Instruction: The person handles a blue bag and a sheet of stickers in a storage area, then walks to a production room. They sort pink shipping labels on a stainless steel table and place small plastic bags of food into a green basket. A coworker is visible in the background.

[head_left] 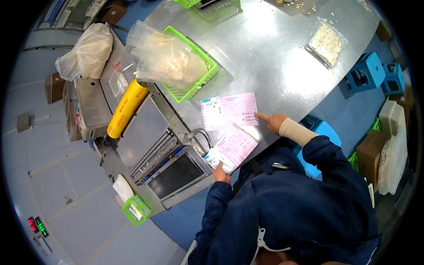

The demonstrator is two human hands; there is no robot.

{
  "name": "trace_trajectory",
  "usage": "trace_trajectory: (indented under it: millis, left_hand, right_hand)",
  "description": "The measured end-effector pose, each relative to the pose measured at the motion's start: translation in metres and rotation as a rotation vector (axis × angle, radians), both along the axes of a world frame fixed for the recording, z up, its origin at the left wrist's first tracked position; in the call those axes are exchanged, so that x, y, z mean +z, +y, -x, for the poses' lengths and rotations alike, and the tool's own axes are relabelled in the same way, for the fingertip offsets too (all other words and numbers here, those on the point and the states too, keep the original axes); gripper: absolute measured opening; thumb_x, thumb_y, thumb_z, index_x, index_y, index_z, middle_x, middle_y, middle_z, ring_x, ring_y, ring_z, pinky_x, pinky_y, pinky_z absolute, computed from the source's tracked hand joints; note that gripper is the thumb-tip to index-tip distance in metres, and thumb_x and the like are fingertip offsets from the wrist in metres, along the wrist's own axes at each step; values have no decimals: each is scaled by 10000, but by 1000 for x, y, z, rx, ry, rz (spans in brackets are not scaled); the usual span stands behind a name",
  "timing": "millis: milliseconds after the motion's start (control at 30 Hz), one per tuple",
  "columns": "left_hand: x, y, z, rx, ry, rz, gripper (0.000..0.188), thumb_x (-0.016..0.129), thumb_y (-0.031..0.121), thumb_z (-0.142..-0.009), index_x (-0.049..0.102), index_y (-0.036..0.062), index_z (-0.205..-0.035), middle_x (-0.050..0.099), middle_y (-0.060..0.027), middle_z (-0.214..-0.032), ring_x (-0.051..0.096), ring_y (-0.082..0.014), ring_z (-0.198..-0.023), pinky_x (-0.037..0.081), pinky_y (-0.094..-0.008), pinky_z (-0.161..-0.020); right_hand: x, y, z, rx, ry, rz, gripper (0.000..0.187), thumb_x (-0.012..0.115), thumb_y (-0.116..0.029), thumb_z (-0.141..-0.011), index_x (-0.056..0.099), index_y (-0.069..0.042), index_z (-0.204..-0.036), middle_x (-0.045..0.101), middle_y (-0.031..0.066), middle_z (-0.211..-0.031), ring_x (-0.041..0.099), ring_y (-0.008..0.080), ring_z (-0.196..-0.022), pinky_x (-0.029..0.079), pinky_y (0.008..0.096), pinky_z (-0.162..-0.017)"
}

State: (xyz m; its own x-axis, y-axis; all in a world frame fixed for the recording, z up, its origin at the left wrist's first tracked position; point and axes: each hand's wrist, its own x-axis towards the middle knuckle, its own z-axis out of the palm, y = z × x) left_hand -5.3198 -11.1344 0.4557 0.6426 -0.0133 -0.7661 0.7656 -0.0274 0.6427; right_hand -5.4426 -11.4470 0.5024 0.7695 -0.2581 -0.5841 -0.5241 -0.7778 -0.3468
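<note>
My left hand (221, 173) is closed on the lower corner of a stack of pink paper forms (238, 143) with a white label on it, at the front edge of the steel table. Just beyond lies another pink form (239, 108), flat on the table, with a white label (212, 113) on its left side. My right hand (274, 122) stretches its index finger to the right edge of that flat form and holds nothing; its other fingers are partly hidden.
Behind the forms, a green basket (205, 62) holds a clear bag (170, 59) of pale pieces. A wrapping machine (170, 176) with a yellow film roll (128, 108) stands left. A clear tray of pale slices (326, 43) is far right; blue stools (365, 73) stand beyond the table's right edge.
</note>
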Motion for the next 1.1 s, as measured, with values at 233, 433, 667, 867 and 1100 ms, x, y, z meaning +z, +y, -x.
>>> trace_trajectory:
  millis: [233, 433, 667, 867, 1100]
  left_hand:
    - [-17, 7, 2, -9, -36, 15, 340, 481, -15, -803, 454, -24, -1142, 566, -126, -1051, 591, -283, -879, 500, -396, -720]
    - [-14, 2, 3, -36, 1, 7, 361, 486, -12, -798, 452, -23, -1157, 565, -123, -1065, 590, -280, -884, 495, -392, -734]
    - [-29, 7, 1, -92, 7, -10, 378, 498, -6, -797, 448, -4, -1172, 559, -116, -1083, 584, -275, -914, 491, -386, -741]
    - [-37, 6, 2, -68, -50, -59, 377, 482, -26, -790, 447, -18, -1165, 556, -123, -1088, 580, -280, -926, 488, -388, -753]
    - [-47, 11, 0, -87, -45, 2, 384, 474, -39, -776, 449, -21, -1159, 559, -126, -1082, 578, -289, -924, 487, -380, -756]
  right_hand:
    - [2, 0, -3, -12, 56, -18, 611, 440, -153, -826, 194, -285, -1369, 627, 171, -806, 624, 302, -692, 492, 379, -618]
    - [-18, -1, 1, -50, -4, -56, 600, 430, -142, -824, 217, -316, -1358, 630, 159, -813, 625, 300, -692, 493, 376, -617]
    - [-7, -4, -3, -71, 45, -49, 577, 430, -153, -830, 248, -340, -1345, 632, 161, -823, 630, 298, -700, 493, 368, -632]
    - [-7, -6, -4, -72, 17, -58, 536, 422, -188, -849, 270, -349, -1336, 633, 159, -831, 630, 301, -714, 491, 365, -639]
    - [-20, -5, -1, -104, -27, -67, 503, 410, -205, -861, 291, -347, -1329, 632, 167, -832, 632, 302, -722, 490, 368, -636]
